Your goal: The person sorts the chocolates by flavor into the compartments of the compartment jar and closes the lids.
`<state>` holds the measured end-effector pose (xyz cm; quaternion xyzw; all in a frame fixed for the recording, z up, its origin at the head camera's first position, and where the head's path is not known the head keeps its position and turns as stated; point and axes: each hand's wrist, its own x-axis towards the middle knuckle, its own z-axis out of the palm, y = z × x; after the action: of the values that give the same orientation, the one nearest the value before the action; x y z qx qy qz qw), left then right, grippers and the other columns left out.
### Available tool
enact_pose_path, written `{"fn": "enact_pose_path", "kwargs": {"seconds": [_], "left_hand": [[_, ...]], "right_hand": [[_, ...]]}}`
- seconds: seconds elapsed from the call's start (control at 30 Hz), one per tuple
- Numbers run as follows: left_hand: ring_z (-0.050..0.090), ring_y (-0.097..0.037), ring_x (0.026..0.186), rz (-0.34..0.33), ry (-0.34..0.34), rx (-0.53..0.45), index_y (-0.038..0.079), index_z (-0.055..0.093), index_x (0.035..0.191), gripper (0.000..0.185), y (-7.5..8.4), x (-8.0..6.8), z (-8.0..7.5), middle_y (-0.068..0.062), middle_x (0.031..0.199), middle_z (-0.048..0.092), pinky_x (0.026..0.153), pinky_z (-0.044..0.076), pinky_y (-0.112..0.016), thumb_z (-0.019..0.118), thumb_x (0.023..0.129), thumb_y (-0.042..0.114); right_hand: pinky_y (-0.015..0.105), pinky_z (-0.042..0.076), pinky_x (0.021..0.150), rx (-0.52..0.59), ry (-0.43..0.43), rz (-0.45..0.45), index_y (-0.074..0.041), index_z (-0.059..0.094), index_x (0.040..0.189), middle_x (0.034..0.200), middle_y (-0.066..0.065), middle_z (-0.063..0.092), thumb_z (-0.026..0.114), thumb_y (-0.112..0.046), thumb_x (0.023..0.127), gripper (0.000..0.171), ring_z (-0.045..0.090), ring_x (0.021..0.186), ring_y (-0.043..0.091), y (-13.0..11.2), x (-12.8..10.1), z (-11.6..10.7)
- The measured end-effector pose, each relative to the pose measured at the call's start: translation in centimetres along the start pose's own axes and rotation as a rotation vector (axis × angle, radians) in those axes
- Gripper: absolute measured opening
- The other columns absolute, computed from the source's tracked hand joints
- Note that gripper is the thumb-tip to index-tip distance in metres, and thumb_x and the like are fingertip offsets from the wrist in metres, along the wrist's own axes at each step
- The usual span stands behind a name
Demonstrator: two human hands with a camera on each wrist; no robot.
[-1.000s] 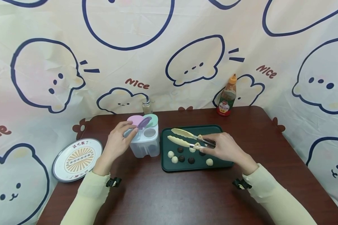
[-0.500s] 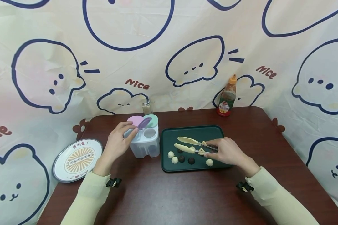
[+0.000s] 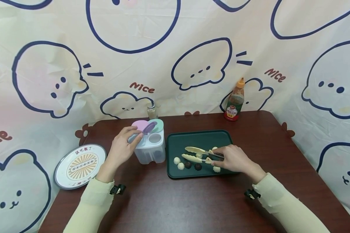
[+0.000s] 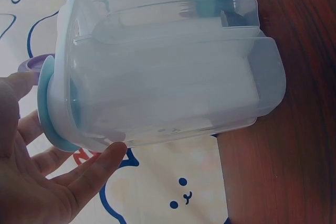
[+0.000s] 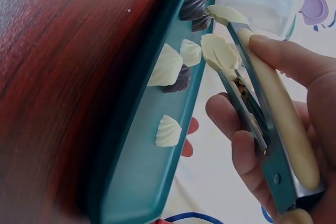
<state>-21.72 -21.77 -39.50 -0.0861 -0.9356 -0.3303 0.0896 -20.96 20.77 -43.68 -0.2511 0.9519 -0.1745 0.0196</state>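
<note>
One pair of tongs (image 3: pixel 197 154) in right hand (image 3: pixel 231 159), tips pointing left

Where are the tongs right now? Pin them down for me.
In the head view the tongs are gripped by the right hand over the near half of the green tray, tips pointing left just above the row of light and dark sweets.
</note>
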Motion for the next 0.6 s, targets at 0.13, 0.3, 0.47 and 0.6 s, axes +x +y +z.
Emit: {"fn": "enact_pose_path", "kwargs": {"seconds": [0.13, 0.3, 0.47, 0.6], "left_hand": [[0.046, -0.038, 0.138, 0.008, 0.009, 0.001, 0.013, 0.065, 0.128, 0.054, -0.07, 0.01, 0.02, -0.011, 0.148, 0.05, 0.11, 0.04, -0.064, 0.051, 0.099, 0.056], [0.047, -0.037, 0.137, 0.015, 0.017, 0.002, 0.012, 0.066, 0.127, 0.053, -0.08, 0.03, 0.03, -0.011, 0.147, 0.051, 0.11, 0.039, -0.064, 0.051, 0.099, 0.055], [0.046, -0.037, 0.138, 0.014, 0.016, -0.001, 0.012, 0.066, 0.127, 0.053, -0.06, 0.0, 0.03, -0.011, 0.147, 0.051, 0.11, 0.039, -0.064, 0.051, 0.099, 0.055], [0.046, -0.038, 0.138, 0.013, 0.011, -0.003, 0.013, 0.065, 0.127, 0.053, -0.06, -0.02, 0.03, -0.011, 0.148, 0.05, 0.11, 0.039, -0.064, 0.051, 0.099, 0.055]], "right_hand": [[0.024, 0.033, 0.047, -0.012, -0.016, 0.003, -0.015, 0.074, 0.12, 0.086, -0.002, 0.074, 0.079, -0.045, 0.083, 0.048, 0.044, 0.06, 0.007, -0.01, 0.1, 0.08], [0.023, 0.038, 0.05, -0.033, -0.008, -0.005, -0.016, 0.074, 0.118, 0.105, 0.002, 0.077, 0.079, -0.045, 0.082, 0.046, 0.051, 0.066, 0.007, -0.2, 0.14, 0.0], [0.022, 0.041, 0.052, -0.058, -0.008, -0.014, -0.018, 0.075, 0.118, 0.107, 0.002, 0.077, 0.078, -0.046, 0.083, 0.045, 0.055, 0.07, 0.006, -0.42, 0.32, 0.0], [0.022, 0.043, 0.052, -0.068, -0.01, -0.011, -0.019, 0.075, 0.118, 0.105, 0.001, 0.077, 0.078, -0.046, 0.083, 0.045, 0.056, 0.07, 0.006, -0.54, 0.36, 0.05]]}}
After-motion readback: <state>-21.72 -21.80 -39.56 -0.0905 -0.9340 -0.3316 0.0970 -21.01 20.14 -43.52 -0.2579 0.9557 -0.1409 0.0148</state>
